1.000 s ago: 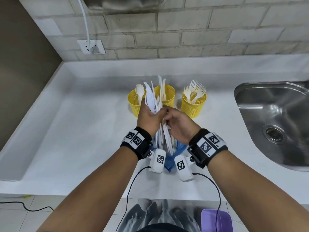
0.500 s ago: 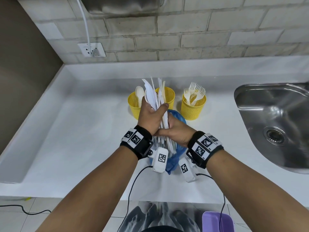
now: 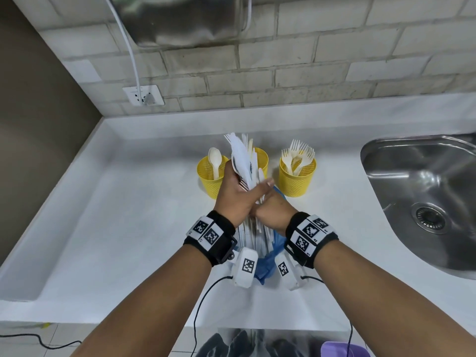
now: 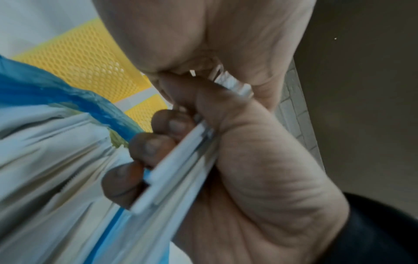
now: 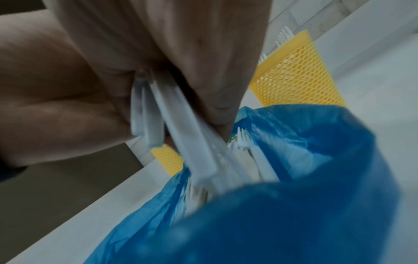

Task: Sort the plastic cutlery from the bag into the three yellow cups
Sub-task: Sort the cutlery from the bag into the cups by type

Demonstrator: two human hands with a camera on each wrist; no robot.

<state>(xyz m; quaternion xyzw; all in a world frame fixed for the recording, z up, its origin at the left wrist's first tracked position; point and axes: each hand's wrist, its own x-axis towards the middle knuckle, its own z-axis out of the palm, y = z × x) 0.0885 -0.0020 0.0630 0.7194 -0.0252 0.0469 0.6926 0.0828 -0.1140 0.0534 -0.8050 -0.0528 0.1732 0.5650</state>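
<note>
My left hand (image 3: 244, 188) grips an upright bundle of white plastic cutlery (image 3: 242, 155) in front of the cups; in the left wrist view its fingers (image 4: 153, 144) curl round the handles (image 4: 181, 164). My right hand (image 3: 270, 208) sits just below it and pinches the handles (image 5: 178, 135) over the blue bag (image 3: 266, 261), which still holds forks (image 5: 243, 141). The left yellow cup (image 3: 210, 181) holds one spoon, the middle cup (image 3: 262, 157) is mostly hidden behind the bundle, and the right cup (image 3: 298, 182) holds several forks.
A steel sink (image 3: 425, 197) is set into the white counter (image 3: 116, 228) at the right. A wall socket (image 3: 143, 95) with a white cable is on the brick wall behind. The counter's left side has a raised edge by a brown wall.
My right hand has slid from beside the left hand down the handles to just below it. The blue bag has come into view behind the hands.
</note>
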